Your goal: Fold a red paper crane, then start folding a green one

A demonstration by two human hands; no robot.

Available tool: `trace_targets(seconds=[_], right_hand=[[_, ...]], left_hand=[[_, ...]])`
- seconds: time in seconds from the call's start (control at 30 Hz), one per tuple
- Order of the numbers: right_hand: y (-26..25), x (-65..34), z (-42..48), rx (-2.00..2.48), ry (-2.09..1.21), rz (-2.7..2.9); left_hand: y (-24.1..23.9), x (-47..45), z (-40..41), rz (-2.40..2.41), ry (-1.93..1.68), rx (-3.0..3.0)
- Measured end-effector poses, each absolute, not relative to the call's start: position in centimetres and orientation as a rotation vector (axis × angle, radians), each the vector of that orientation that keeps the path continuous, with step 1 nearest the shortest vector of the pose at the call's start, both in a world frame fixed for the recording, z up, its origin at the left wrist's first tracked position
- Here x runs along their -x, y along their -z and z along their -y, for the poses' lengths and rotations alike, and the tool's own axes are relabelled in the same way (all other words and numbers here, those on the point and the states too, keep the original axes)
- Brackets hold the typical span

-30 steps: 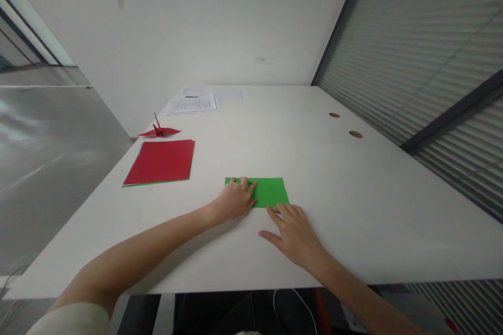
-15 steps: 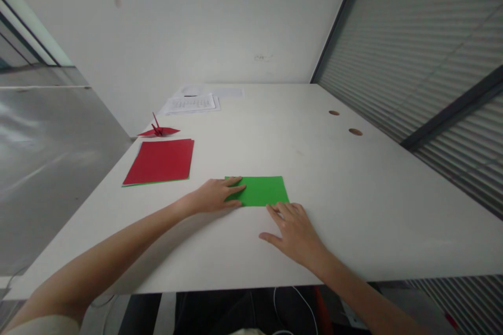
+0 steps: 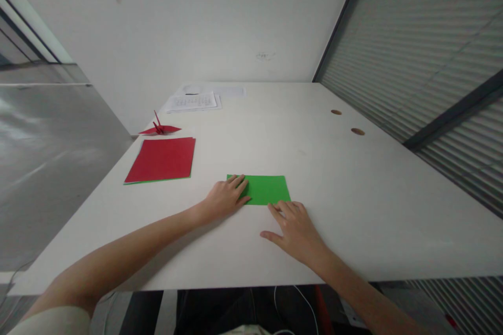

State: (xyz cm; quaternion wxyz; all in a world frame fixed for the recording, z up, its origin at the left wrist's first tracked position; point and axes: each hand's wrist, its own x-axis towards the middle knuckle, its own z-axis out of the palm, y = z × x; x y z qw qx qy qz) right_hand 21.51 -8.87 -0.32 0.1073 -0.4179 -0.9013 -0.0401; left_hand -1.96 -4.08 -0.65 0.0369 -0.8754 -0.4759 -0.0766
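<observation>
A green sheet of paper [image 3: 268, 189], folded into a rectangle, lies flat on the white table [image 3: 251, 136]. Across its left end rests my left hand [image 3: 228, 196], fingers spread and pressing down on the paper. My right hand [image 3: 294, 227] touches the near right corner with its fingertips, thumb stretched out to the left over the bare tabletop. Both hands are open, and neither grips anything. My right fingers cover the paper's near right corner.
To the left lies a stack of red paper [image 3: 162, 159] with a green edge beneath. Behind it sits a red origami crane [image 3: 159, 129]. Printed sheets [image 3: 194, 101] lie at the far left. Two round holes [image 3: 357, 131] pierce the tabletop near the blinds [image 3: 424, 47].
My left hand has turned slightly on the green paper, its thumb now nearer the fingers and a little farther right. The right hand stays at the near right corner.
</observation>
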Motion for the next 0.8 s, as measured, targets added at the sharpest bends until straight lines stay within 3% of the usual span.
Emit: trace_targets(seconds=[0.43, 0.8], right_hand=[[0.8, -21.7, 9.2, 1.243, 0.1, 2.621], [-0.8, -18.8, 7.6, 1.131, 0.075, 2.648]], left_hand=[[1.6, 2.7, 4.4, 1.538, 0.47, 2.675], [1.7, 2.6, 4.4, 1.563, 0.44, 2.662]])
